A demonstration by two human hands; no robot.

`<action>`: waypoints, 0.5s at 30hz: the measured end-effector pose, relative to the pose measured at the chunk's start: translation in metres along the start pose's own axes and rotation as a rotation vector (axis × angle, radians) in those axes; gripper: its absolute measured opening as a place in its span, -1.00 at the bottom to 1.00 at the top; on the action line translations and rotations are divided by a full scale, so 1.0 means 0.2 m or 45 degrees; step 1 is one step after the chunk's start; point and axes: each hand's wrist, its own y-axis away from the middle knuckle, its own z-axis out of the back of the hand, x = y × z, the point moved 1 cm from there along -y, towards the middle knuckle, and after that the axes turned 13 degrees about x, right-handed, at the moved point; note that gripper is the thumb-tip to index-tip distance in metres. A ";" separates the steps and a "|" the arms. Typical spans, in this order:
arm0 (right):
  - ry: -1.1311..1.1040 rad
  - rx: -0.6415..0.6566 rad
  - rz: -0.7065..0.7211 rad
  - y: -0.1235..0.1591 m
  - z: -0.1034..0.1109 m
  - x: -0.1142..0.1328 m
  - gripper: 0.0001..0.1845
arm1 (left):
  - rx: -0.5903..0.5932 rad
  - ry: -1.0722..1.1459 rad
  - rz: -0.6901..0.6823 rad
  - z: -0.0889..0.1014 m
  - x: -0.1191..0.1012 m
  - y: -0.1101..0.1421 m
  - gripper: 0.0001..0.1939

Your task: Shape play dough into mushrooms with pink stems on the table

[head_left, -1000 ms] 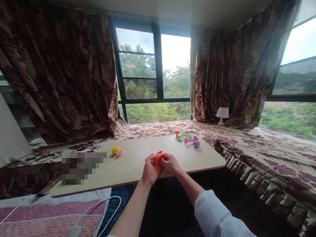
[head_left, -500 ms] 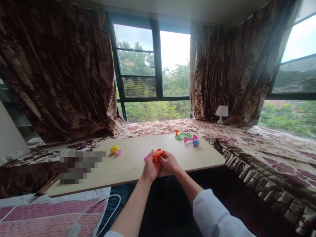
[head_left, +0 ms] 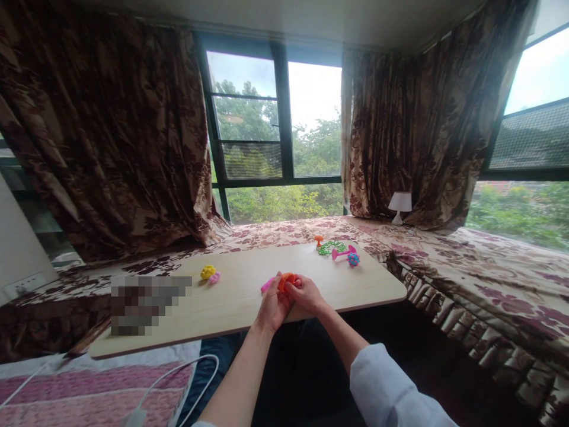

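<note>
My left hand (head_left: 269, 308) and my right hand (head_left: 306, 294) meet over the near edge of a light wooden table (head_left: 231, 299). Both are closed round a small orange plastic toy piece (head_left: 285, 281). A pink stick-like piece (head_left: 267, 285) pokes out to the left of the orange piece; whether the two are joined I cannot tell. On the table's far right lie a green lattice piece (head_left: 331, 247), a pink stick with a blue spiky ball (head_left: 353, 259) and a small orange mushroom-shaped piece (head_left: 318, 239). A yellow piece (head_left: 207, 271) with a pink bit beside it lies left of centre.
A blurred-out patch (head_left: 146, 299) covers something on the table's left. A floral-covered ledge (head_left: 489, 267) runs behind and to the right, with a small white lamp (head_left: 399, 204) in the corner. Patterned curtains frame the windows. A white cable (head_left: 178, 379) lies on pink bedding at lower left.
My hands have turned the orange piece slightly between the fingers; it now sits more tucked in. The other pieces on the table have not moved.
</note>
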 end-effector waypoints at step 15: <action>0.141 0.062 -0.059 -0.03 -0.03 -0.03 -0.77 | -0.019 0.027 0.022 0.01 -0.01 0.00 -0.73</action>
